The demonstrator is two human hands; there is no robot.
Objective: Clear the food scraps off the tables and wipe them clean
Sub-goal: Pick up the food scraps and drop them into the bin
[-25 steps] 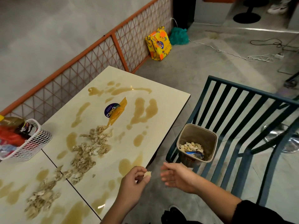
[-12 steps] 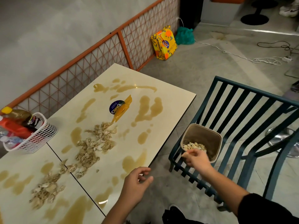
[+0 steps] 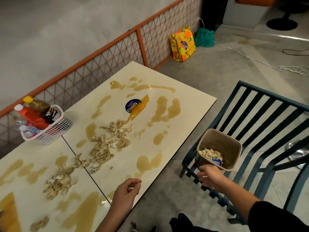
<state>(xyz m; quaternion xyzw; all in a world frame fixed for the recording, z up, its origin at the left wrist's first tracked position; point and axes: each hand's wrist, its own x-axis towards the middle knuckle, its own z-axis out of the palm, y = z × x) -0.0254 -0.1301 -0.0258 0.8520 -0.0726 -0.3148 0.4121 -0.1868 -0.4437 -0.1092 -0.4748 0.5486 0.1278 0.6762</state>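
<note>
Scraps (image 3: 107, 144) on table (image 3: 189, 104), left of left hand (image 3: 125, 193); right hand (image 3: 211, 176) holds bin (image 3: 224, 143).

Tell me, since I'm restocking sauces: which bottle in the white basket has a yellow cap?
The dark brown bottle at the back of the white plastic basket; the red bottle and clear plastic bottle have white caps.

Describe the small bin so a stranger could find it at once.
Find the dark green slatted chair right of the tables. Over its seat, the right hand holds a tan square bin, partly filled with pale scraps. Unlike the white basket, its walls are solid.
</note>
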